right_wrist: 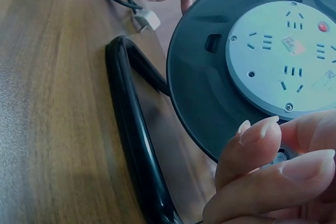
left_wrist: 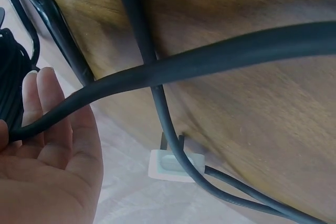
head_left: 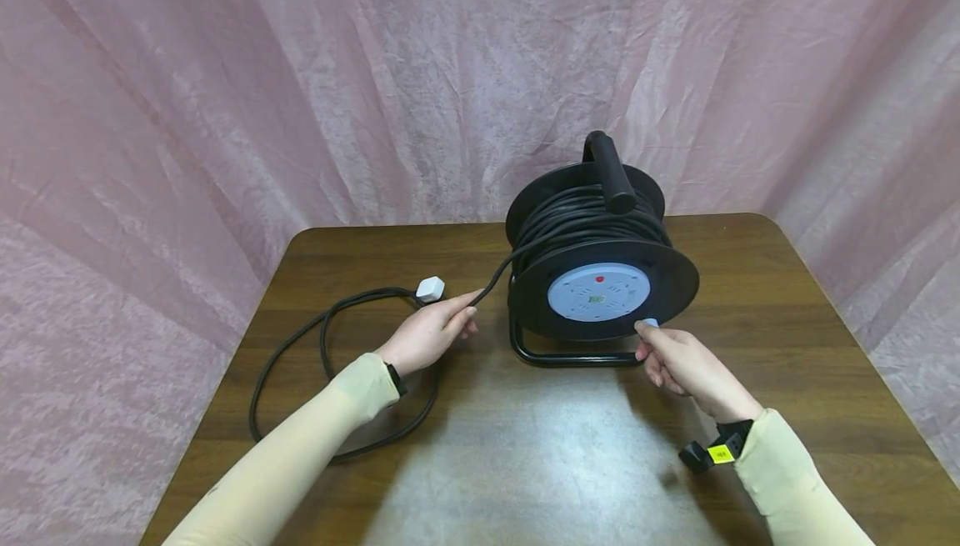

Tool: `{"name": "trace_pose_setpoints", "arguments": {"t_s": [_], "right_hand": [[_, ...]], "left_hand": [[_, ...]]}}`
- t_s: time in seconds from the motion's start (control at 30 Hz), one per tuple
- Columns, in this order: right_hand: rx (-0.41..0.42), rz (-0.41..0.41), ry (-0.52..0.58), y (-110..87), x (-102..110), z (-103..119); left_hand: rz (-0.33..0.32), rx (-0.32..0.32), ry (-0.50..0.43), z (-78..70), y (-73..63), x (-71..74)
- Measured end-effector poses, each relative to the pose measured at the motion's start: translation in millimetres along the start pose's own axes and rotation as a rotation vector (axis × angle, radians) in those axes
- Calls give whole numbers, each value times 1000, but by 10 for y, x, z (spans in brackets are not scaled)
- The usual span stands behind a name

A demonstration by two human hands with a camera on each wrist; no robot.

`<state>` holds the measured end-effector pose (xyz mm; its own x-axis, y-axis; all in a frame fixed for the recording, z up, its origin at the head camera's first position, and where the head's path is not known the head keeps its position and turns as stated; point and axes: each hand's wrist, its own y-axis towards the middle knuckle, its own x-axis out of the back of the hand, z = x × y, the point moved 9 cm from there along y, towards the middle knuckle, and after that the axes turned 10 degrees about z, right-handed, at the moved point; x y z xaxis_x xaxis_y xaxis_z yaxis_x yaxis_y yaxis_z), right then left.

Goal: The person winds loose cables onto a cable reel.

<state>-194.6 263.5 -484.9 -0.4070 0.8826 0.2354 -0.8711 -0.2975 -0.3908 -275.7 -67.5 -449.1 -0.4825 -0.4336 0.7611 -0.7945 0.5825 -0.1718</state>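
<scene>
A black cable reel [head_left: 600, 254] stands at the right back of the table on its tubular frame. Its pale socket panel [right_wrist: 283, 56] faces me, with a red button on it. My left hand [head_left: 427, 336] holds the loose black cable [left_wrist: 126, 80] between thumb and fingers, left of the reel. From there the cable runs up to the wound drum. At the lower right rim of the disc, my right hand [head_left: 686, 367] pinches a small pale knob [head_left: 651, 323]. Fingers mostly hide that knob in the right wrist view. A white plug [head_left: 430, 289] lies behind my left hand.
Loops of cable [head_left: 258, 388] spread over the left of the wooden table [head_left: 787, 321]. The reel's carrying handle [head_left: 611, 175] rises above the drum. Its black frame [right_wrist: 126, 119] juts forward below the disc. A pink curtain [head_left: 420, 87] hangs behind the table.
</scene>
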Motion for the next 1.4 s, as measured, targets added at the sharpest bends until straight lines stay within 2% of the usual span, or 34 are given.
{"name": "trace_pose_setpoints", "arguments": {"t_s": [0.57, 0.83, 1.2, 1.4], "right_hand": [[10, 14, 18, 50, -87, -27], [-35, 18, 0, 119, -158, -56], [-22, 78, 5, 322, -458, -48], [-19, 77, 43, 386, -588, -20]], "left_hand": [[17, -12, -24, 7, 25, -36], [18, 6, -31, 42, -15, -39], [18, 9, -14, 65, -10, -77], [19, -4, -22, 26, 17, -82]]}}
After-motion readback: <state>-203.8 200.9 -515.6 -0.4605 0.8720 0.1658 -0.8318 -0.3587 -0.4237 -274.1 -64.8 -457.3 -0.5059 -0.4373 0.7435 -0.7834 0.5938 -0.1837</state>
